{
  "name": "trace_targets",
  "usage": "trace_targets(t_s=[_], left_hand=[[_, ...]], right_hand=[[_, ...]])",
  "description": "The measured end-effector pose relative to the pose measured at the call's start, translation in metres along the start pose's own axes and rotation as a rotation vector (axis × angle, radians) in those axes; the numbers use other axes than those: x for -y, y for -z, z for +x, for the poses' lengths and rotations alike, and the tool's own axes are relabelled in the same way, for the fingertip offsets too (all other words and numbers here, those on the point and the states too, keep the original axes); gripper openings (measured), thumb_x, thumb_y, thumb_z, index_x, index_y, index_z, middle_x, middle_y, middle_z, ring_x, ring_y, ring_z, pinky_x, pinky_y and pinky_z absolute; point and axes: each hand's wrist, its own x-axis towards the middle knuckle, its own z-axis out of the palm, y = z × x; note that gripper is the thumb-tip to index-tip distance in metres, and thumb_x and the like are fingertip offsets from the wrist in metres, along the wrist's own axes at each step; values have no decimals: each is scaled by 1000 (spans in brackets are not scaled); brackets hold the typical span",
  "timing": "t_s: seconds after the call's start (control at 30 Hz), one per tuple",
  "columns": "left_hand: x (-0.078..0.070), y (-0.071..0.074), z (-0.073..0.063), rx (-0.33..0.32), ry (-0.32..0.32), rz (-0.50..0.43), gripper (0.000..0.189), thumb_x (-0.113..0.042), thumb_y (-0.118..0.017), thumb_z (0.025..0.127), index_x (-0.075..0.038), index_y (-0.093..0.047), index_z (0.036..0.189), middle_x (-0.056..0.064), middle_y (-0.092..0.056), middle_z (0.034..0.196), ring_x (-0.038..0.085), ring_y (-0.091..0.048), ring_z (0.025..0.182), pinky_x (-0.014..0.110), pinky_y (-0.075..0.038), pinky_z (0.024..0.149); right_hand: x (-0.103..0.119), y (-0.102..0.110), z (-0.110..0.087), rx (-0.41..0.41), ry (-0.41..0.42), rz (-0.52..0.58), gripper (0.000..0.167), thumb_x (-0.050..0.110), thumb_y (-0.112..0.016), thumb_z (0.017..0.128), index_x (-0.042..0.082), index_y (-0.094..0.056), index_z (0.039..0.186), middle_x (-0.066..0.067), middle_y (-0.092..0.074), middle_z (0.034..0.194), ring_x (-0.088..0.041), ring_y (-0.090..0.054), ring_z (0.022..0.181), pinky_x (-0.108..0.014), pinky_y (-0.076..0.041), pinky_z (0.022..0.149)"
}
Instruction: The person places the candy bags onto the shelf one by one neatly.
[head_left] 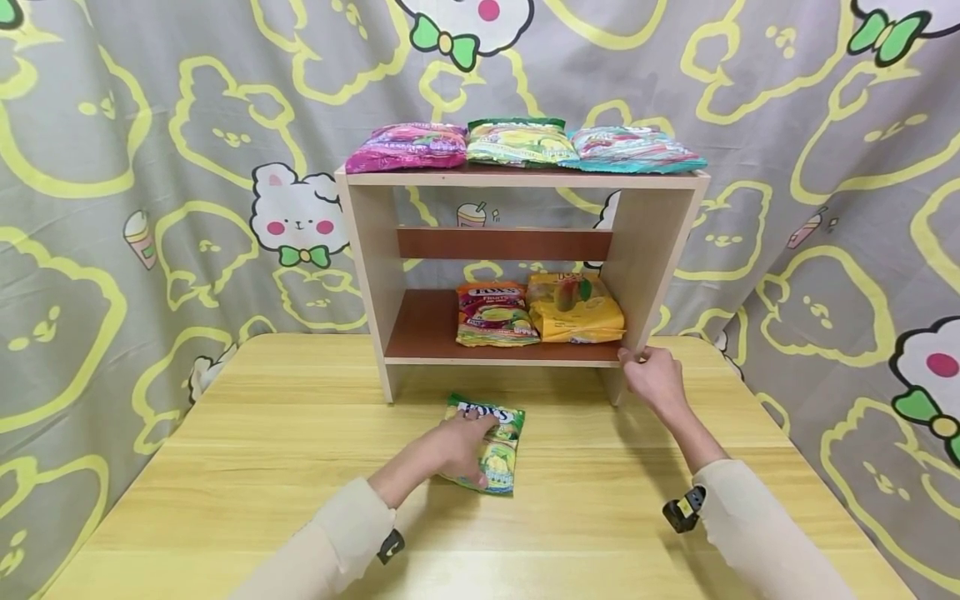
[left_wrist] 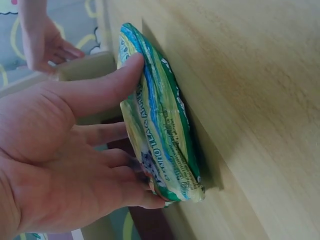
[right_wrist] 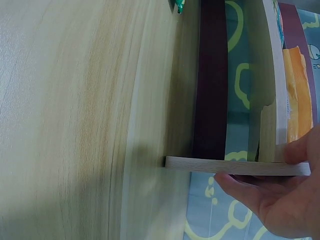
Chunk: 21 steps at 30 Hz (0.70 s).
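Note:
A green and yellow candy bag [head_left: 501, 454], marked FOX'S, lies on the table in front of a small two-tier shelf [head_left: 525, 178]. My left hand [head_left: 461, 446] grips it from above, its fingers spread over the face and the thumb at the near edge. In the left wrist view the thumb presses the bag's [left_wrist: 162, 120] side while the fingers reach over its face. My right hand [head_left: 654, 379] holds the shelf's right side panel low down, near the lower board. Seen from the right wrist, thumb and fingers lie on either side of that panel [right_wrist: 235, 166].
On the lower board sit a red candy bag [head_left: 497, 315] and a yellow one [head_left: 576, 308]. Across the top lie a purple bag [head_left: 408, 147], a green-yellow bag [head_left: 520, 142] and a teal-pink bag [head_left: 637, 150]. A patterned curtain [head_left: 217, 142] hangs behind the wooden table [head_left: 300, 433].

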Motion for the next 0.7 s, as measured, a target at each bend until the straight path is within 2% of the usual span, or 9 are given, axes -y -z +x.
trace_targets(t_s=[0.17, 0.23, 0.27, 0.33, 0.4, 0.47, 0.53, 0.6, 0.7], left_hand=[[2, 4, 0, -22, -36, -4, 98, -24, -93, 72, -10, -41, 154, 25, -34, 160, 44, -31, 149, 55, -34, 120], [6, 7, 1, -69, -54, -20, 92, -26, -91, 74, -5, -44, 151, 25, -44, 154, 43, -41, 143, 54, -39, 117], [9, 9, 1, -96, -61, -37, 88, -26, -90, 75, -2, -46, 148, 25, -50, 148, 42, -51, 135, 54, -43, 113], [14, 13, 3, -194, -90, -77, 70, -23, -87, 80, 2, -56, 137, 24, -63, 133, 38, -64, 116, 51, -52, 104], [19, 18, 5, -313, -130, -96, 42, -17, -81, 85, 3, -66, 119, 20, -72, 112, 31, -70, 94, 45, -59, 90], [23, 21, 6, -421, -157, -100, 17, -12, -77, 88, -1, -70, 100, 13, -74, 91, 23, -68, 75, 38, -61, 74], [26, 23, 8, -505, -156, -70, 9, -12, -75, 90, -6, -69, 86, 5, -70, 77, 18, -64, 68, 34, -57, 66], [28, 23, 7, -518, -113, -57, 14, -15, -76, 89, -7, -67, 83, 1, -64, 70, 16, -58, 63, 33, -52, 61], [31, 22, 5, -443, -17, -67, 25, -24, -77, 90, -6, -62, 81, -1, -52, 62, 15, -48, 58, 31, -43, 54]], right_hand=[[0, 0, 0, -1, 1, -6, 50, 41, -49, 101, -1, -73, 89, -6, -68, 64, -25, -57, 64, -32, -41, 52], [0, 0, 0, -3, 4, -5, 49, 41, -49, 101, -1, -73, 90, -6, -68, 64, -25, -57, 64, -32, -41, 52], [0, 0, 0, -2, 5, -3, 49, 41, -49, 101, 0, -73, 90, -6, -68, 64, -25, -57, 64, -32, -41, 52], [0, 0, 0, -3, 7, -4, 49, 41, -49, 101, 0, -73, 91, -6, -68, 64, -25, -57, 64, -32, -41, 52], [0, 0, 0, -5, 7, -5, 49, 41, -49, 101, 0, -73, 91, -6, -68, 64, -24, -57, 63, -32, -42, 52], [0, 0, 0, -5, 8, -6, 49, 41, -49, 101, 0, -73, 90, -7, -68, 64, -25, -57, 64, -32, -42, 52], [0, 0, 0, -6, 9, -7, 49, 41, -50, 101, 0, -73, 89, -7, -67, 64, -25, -57, 64, -32, -42, 52], [0, 0, 0, -7, 10, -7, 48, 41, -50, 101, 0, -73, 89, -7, -67, 64, -25, -56, 63, -32, -42, 52], [0, 0, 0, -9, 10, -7, 46, 39, -50, 100, 1, -74, 89, -7, -66, 64, -25, -56, 62, -32, -42, 52]])
